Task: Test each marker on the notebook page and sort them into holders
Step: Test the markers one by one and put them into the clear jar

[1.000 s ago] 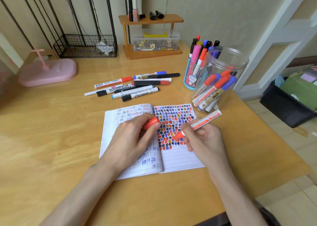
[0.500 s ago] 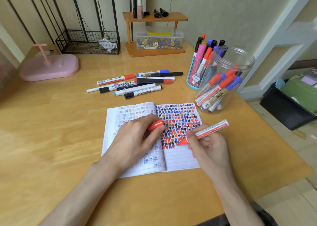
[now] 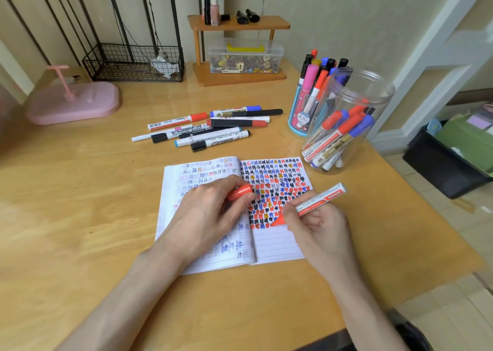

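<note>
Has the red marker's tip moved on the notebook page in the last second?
Yes. Against the notebook, the red marker in the right hand has slid down the page towards the person, to the bottom row of marks.

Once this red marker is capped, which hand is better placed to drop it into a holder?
Probably the right hand. It already grips the red marker, and both the jar and the cup stand on its side. The left hand holds only the cap.

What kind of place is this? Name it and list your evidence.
Probably a home desk or study corner: a wooden desk against the wall, a small shelf holding cosmetics, and a wire basket.
</note>
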The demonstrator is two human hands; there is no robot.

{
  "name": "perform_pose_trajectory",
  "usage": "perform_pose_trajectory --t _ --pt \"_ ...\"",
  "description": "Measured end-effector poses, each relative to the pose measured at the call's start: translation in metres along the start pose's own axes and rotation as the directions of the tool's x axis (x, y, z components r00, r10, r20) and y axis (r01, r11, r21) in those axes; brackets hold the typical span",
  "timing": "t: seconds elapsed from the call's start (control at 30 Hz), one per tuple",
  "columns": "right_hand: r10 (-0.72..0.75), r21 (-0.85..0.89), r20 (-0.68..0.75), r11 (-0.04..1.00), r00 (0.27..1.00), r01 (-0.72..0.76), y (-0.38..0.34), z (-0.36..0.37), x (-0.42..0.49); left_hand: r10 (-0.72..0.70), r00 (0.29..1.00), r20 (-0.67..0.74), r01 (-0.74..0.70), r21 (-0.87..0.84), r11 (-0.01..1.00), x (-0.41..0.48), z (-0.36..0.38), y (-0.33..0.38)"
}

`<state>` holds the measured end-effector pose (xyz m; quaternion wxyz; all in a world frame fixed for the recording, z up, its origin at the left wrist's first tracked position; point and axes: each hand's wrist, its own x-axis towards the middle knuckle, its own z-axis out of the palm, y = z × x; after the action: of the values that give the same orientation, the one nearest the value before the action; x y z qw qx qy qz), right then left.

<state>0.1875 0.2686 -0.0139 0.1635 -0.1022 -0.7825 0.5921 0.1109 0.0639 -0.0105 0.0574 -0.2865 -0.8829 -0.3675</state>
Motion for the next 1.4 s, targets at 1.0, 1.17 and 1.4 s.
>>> perform_pose_trajectory --t 1.0,1.17,1.4 --pt "-0.032 0.017 -0.025 0.999 0.999 0.032 0.0051 0.0004 0.0025 0.091 0.995 -0.047 -0.088 0.062 0.994 0.0001 -0.0023 0.0049" --pt "-0.030 0.013 0.014 0.999 0.999 0.030 0.0061 -0.0003 0.0023 0.088 0.994 -0.069 -0.085 0.037 0.996 0.0003 -0.0040 0.0062" --pt "-0.046 0.015 0.008 0.999 0.999 0.046 0.0048 -0.0010 0.0014 0.097 0.992 -0.086 -0.095 0.028 0.995 -0.0001 -0.0037 0.0066"
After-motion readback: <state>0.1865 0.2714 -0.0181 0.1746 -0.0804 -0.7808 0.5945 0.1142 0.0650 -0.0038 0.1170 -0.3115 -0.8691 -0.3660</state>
